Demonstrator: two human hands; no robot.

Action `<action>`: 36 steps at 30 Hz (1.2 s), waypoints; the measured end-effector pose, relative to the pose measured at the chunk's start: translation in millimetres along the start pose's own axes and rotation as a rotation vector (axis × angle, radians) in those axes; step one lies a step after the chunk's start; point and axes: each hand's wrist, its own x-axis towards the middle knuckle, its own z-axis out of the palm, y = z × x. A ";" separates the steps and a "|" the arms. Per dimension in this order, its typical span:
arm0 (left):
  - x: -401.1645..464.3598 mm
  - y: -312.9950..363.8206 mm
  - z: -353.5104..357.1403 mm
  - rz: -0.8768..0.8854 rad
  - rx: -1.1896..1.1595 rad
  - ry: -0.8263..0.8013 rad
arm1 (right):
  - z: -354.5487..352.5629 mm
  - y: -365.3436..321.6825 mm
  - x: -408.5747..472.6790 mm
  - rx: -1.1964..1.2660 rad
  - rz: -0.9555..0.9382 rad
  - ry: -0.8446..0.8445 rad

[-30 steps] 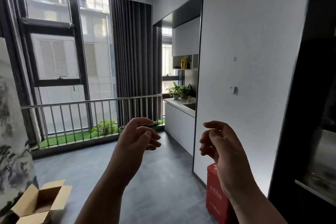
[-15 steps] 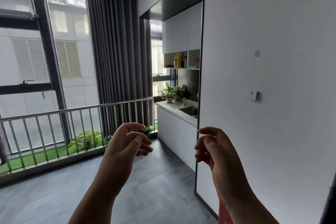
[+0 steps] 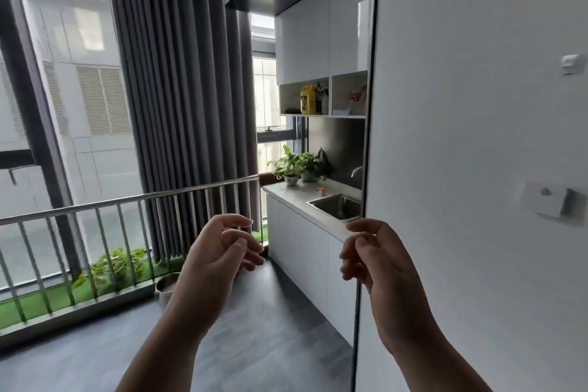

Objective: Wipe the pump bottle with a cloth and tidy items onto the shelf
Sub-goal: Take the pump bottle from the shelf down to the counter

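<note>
Both hands hang empty at lower centre, left hand [image 3: 219,251] and right hand [image 3: 375,261] with fingers loosely curled, holding nothing. Since the earlier frames we have moved closer: the counter [image 3: 286,192] and sink [image 3: 337,207] now loom larger at centre right. Beyond, the shelf [image 3: 321,114] holds a yellow bottle [image 3: 308,99]; we cannot see a pump bottle or cloth, so wiping waits.

A steel sink [image 3: 337,207] is set into the white counter [image 3: 286,192] near its right end, with a tap [image 3: 356,171] behind it against the dark back wall. 2 potted plants [image 3: 297,165] stand at the counter's far left corner, and a small orange object [image 3: 320,189] lies between them and the sink. Left of the counter run a metal railing [image 3: 127,200] and grey curtains [image 3: 178,105].
</note>
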 end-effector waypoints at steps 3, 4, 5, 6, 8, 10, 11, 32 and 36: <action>68.1 -43.9 4.1 -0.027 -0.025 0.008 | 13.7 46.4 68.4 -0.015 0.037 -0.010; 92.4 -61.3 3.8 -0.036 -0.033 0.010 | 19.0 65.5 92.2 -0.016 0.051 -0.016; 112.3 -75.5 3.2 -0.047 -0.038 0.013 | 23.6 81.0 111.1 -0.017 0.064 -0.021; 135.8 -93.3 1.7 -0.050 -0.043 0.015 | 29.7 100.1 134.1 -0.017 0.076 -0.022; 180.3 -125.6 -3.2 -0.051 -0.056 0.015 | 41.9 136.0 177.0 -0.011 0.095 -0.022; 224.5 -156.8 -8.0 -0.057 -0.068 0.005 | 56.5 170.3 216.8 0.007 0.107 -0.022; 250.2 -174.4 -11.4 -0.051 -0.063 -0.007 | 65.8 189.6 239.4 0.017 0.109 -0.012; 744.4 -442.1 98.6 -0.094 -0.196 -0.308 | 74.6 460.1 667.2 -0.034 0.044 0.313; 834.0 -464.3 166.7 -0.057 -0.251 -0.412 | 38.7 490.2 759.1 -0.077 0.014 0.421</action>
